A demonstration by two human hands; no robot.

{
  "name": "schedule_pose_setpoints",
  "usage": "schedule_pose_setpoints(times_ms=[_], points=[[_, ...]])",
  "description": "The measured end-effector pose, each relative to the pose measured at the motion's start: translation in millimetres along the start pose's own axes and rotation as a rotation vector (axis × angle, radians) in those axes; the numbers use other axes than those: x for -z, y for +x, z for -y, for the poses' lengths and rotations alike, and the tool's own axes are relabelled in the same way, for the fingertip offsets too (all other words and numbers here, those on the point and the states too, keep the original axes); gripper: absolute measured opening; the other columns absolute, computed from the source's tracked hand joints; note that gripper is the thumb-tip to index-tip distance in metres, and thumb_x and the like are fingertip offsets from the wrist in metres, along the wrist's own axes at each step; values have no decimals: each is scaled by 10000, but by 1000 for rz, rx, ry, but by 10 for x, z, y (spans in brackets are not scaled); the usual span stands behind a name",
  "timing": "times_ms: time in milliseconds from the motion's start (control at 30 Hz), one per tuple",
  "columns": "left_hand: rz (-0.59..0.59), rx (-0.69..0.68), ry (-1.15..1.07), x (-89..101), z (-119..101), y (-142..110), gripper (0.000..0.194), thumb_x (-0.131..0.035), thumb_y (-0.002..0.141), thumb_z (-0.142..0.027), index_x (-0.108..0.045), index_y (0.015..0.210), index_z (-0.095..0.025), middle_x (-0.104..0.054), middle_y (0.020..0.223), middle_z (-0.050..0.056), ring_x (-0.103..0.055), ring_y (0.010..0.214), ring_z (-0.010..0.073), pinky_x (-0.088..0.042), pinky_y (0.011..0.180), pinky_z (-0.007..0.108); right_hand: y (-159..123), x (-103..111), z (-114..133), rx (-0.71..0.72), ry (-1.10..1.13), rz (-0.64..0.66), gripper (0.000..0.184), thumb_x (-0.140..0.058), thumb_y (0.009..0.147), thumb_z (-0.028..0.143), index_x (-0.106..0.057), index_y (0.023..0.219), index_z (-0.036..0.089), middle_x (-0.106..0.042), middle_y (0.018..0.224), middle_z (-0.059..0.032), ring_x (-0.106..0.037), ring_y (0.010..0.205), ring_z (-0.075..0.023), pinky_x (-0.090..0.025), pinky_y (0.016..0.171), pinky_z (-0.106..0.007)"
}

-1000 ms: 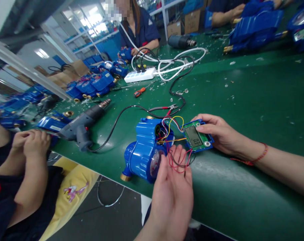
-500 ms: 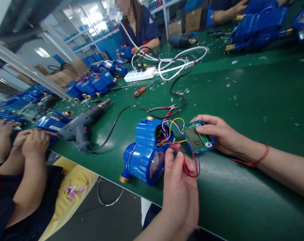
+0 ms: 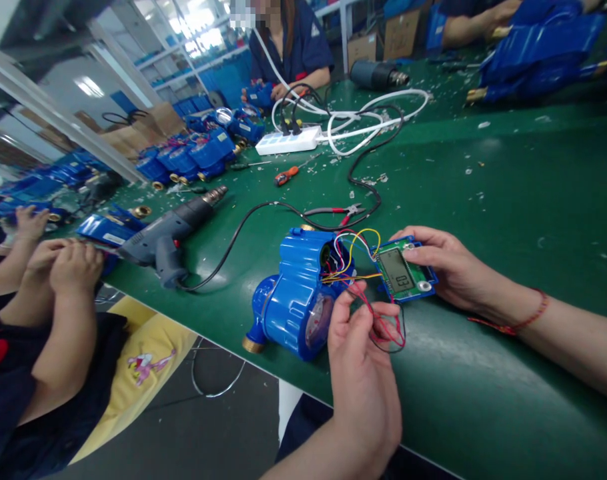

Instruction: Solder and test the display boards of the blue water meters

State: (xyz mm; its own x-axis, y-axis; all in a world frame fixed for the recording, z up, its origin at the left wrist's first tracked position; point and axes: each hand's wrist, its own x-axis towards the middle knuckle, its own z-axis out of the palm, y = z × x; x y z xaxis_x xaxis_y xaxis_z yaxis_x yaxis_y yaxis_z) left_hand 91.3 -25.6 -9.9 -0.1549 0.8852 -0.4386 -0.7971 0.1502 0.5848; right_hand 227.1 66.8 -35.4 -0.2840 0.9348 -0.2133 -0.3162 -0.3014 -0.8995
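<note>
A blue water meter (image 3: 296, 297) with brass ends lies on the green table (image 3: 508, 187) near its front edge. Coloured wires (image 3: 353, 257) run from its open top to a green circuit board with a display (image 3: 403, 272). My right hand (image 3: 448, 267) holds that board by its right side, fingers curled around it. My left hand (image 3: 366, 373) pinches the loop of red and black wires (image 3: 383, 330) just below the board, beside the meter's dial.
A grey electric drill (image 3: 171, 233) and its black cord lie left of the meter. Pliers (image 3: 341, 213), a screwdriver (image 3: 288, 175) and a white power strip (image 3: 288, 140) lie farther back. Several blue meters (image 3: 198, 153) line the left. Other people work at left and across the table.
My left hand went from open under the wires to closed on the red and black loop. The view shifted slightly; the board stays in my right hand.
</note>
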Motion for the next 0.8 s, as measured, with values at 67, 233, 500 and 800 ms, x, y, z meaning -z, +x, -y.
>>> schedule_pose_setpoints(times_ms=[67,233,500,800], points=[[35,-35,71,26,17,-17,239,-482,916,-89,-541,1141,-140,-726,729,56,-581,576,56,-465,633,157,-1,3,-6,5,-1,2,370,-855,592,345,-619,834,195,-634,757,-16,-596,602,-146,-504,541,-242],[80,-149,224,94,75,-45,482,-502,928,-133,-332,1375,-192,-760,753,36,-610,575,64,-484,674,175,-4,-7,-2,11,-5,5,379,-850,591,346,-604,829,183,-656,775,-29,-608,594,-149,-501,536,-235],[59,-161,303,150,116,-61,457,-472,931,-140,-333,1364,-178,-760,736,32,-646,526,79,-520,685,218,-8,1,-6,2,22,12,367,-846,588,314,-612,841,186,-656,775,-24,-611,590,-149,-516,526,-235],[-1,-139,275,177,136,-91,397,-510,929,-192,-395,1308,-211,-771,785,47,-698,573,103,-526,600,188,-5,-1,3,-16,32,18,381,-857,588,339,-624,848,186,-656,779,-29,-615,595,-154,-530,525,-242]])
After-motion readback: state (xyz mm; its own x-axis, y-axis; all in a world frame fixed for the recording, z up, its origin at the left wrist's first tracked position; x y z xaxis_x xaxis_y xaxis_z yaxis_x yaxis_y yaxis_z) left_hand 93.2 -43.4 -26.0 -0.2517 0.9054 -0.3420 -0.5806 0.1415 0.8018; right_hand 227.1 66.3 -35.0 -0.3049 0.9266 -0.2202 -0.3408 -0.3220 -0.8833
